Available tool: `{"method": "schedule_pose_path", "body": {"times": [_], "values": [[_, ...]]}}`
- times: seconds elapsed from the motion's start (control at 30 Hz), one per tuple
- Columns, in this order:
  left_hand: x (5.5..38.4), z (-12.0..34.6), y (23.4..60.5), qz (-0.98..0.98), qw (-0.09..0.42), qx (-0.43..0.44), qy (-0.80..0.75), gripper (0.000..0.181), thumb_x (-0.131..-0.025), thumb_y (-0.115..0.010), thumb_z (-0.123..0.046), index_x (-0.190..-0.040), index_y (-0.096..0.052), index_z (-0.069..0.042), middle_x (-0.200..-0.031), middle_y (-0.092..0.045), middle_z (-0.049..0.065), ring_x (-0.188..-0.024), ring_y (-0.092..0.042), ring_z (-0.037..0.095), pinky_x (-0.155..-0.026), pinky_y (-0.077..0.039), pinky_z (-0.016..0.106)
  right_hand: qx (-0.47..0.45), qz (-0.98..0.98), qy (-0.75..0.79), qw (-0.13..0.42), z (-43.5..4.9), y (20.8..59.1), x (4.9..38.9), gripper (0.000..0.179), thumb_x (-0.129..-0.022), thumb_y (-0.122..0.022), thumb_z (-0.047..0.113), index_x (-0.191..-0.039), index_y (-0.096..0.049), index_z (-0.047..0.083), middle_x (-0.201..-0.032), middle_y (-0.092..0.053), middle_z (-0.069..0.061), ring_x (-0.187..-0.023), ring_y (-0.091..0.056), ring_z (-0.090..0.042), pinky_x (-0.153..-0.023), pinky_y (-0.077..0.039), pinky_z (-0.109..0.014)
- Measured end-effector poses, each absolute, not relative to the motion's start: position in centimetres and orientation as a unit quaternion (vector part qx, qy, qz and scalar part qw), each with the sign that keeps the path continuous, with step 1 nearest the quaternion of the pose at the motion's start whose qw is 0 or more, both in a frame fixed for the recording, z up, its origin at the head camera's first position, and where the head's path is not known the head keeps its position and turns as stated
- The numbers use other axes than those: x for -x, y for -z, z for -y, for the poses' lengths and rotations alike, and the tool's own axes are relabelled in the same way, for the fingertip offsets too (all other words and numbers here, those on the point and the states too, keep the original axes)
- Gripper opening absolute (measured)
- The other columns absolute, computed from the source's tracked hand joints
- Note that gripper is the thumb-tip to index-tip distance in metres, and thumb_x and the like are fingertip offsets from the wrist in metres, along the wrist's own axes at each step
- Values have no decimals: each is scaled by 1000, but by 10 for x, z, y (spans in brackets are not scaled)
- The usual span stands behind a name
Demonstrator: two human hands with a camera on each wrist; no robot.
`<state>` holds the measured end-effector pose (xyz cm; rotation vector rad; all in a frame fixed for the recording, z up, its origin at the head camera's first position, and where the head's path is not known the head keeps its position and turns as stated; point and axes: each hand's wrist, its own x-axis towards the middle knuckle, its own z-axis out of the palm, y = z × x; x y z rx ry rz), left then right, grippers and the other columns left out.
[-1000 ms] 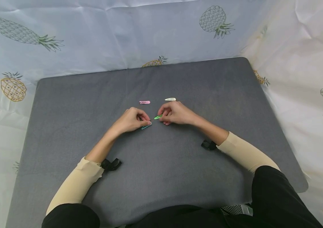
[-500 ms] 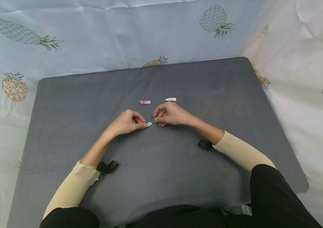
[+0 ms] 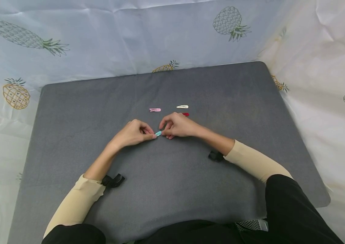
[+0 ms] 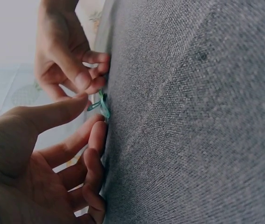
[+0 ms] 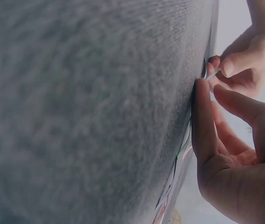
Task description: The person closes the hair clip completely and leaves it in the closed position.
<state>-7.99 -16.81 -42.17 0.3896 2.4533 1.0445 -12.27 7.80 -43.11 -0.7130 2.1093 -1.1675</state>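
Note:
Over the middle of the grey table, my two hands meet fingertip to fingertip. The left hand (image 3: 133, 133) pinches a teal snap hair clip (image 3: 158, 133) between thumb and forefinger. Its two arms stand spread apart in the left wrist view, where the clip (image 4: 104, 111) is close to the cloth. The right hand (image 3: 178, 125) holds a green hair clip (image 4: 101, 94) at its fingertips, right against the teal one. From the head view the right fingers hide the green clip.
Beyond the hands lie a pink hair clip (image 3: 155, 109) and a cream hair clip (image 3: 182, 106). A red hair clip (image 3: 186, 114) peeks out behind the right hand. Pineapple-print curtains (image 3: 172, 37) border the grey table (image 3: 172, 176) at the back and sides.
The right hand has moved left and slightly nearer, bringing the green clip up to the teal clip. This uncovers the red clip. The left hand has shifted its grip along the teal clip.

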Motion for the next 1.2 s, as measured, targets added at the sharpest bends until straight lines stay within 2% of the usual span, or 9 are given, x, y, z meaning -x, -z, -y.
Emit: {"method": "schedule_pose_path", "body": {"times": [0.27,0.5,1.2], "values": [[78,169,424,-889,215,-141,-380,15,-95,-85,-26,-95,-85,-11,-82,-79,2,-63,-57,9,-59,-43,23,264,-804,430,314,-73,431,121,14,-98,-76,7,-112,-78,6,-80,-81,-6,-66,-77,-14,-68,-62,-27],[76,166,424,-891,209,-132,-380,14,-95,-85,-25,-93,-85,-11,-81,-78,2,-63,-58,9,-60,-44,23,270,-814,407,314,-71,432,121,17,-98,-77,9,-114,-78,6,-78,-80,-4,-63,-76,-12,-67,-61,-26],[74,165,423,-891,202,-130,-385,15,-96,-83,-26,-92,-85,-12,-81,-79,3,-63,-58,9,-60,-43,23,292,-839,347,301,-62,429,119,5,-99,-79,12,-102,-79,9,-75,-79,-2,-60,-73,-10,-61,-56,-23]]}}
